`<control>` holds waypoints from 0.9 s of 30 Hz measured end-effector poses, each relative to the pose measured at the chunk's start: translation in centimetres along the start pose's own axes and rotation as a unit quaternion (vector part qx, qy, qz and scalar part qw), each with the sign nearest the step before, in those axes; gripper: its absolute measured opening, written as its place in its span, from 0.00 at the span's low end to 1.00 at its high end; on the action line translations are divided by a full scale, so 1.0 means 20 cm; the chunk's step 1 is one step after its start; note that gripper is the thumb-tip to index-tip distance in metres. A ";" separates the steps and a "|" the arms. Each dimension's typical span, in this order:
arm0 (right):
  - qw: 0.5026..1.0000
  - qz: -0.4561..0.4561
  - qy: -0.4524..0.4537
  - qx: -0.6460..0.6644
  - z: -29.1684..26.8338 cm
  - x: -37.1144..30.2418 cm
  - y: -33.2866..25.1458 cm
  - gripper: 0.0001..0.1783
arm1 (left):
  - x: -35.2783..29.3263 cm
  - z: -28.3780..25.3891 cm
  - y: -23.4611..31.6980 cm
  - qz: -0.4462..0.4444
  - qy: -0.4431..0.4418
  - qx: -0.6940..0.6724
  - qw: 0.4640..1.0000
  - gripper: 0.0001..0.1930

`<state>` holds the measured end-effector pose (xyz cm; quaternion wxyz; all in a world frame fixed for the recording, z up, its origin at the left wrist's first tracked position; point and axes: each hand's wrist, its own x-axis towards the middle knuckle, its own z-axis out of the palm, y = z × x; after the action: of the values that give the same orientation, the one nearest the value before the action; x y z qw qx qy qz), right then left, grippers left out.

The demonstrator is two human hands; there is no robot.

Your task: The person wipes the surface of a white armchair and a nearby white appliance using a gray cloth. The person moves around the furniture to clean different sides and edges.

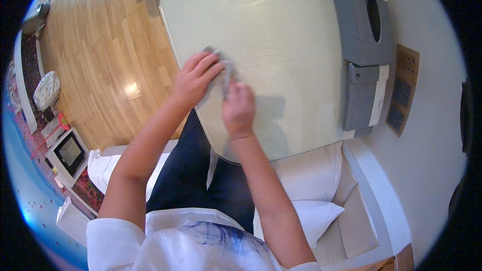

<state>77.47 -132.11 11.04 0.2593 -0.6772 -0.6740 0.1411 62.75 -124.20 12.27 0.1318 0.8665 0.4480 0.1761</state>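
A grey cloth (228, 72), bunched and blurred by motion, is between my hands above the near left part of a pale, glossy table (281, 35). The fingers of my left hand (195, 79) press over its upper left end. Closed into a fist, my right hand (239, 111) grips the lower end, a little nearer to me. Part of the cloth is hidden under my fingers. Shadows of my right hand and arm fall on the tabletop to the right.
Grey and white fabric boxes (362, 93) line the table's right edge, one with an oval opening. Beyond is a wall with a brown socket panel (403, 90). A cream bench with a white cushion (306, 218) borders the near side. Wooden floor (108, 55) lies left.
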 end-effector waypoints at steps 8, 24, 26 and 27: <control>0.979 0.131 0.134 -0.083 -0.40 0.38 0.71 0.23 | 0.79 0.44 0.46 0.075 0.077 -0.132 0.985 0.17; 0.999 -0.009 -0.023 0.021 -0.10 -0.18 0.00 0.23 | -0.24 0.05 0.19 -0.032 -0.019 -0.055 0.998 0.19; 0.999 -0.028 -0.037 0.028 -0.12 -0.39 -0.05 0.21 | -0.45 0.01 0.28 -0.037 -0.043 -0.059 0.997 0.20; 0.997 -0.037 -0.056 0.043 -0.15 -0.46 -0.06 0.22 | -0.53 -0.03 0.33 -0.049 -0.059 -0.056 0.996 0.20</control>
<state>77.55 -141.78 12.72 0.2550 -0.6307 -0.7055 0.1984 61.63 -136.59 13.43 0.2146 0.8436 0.4709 0.1431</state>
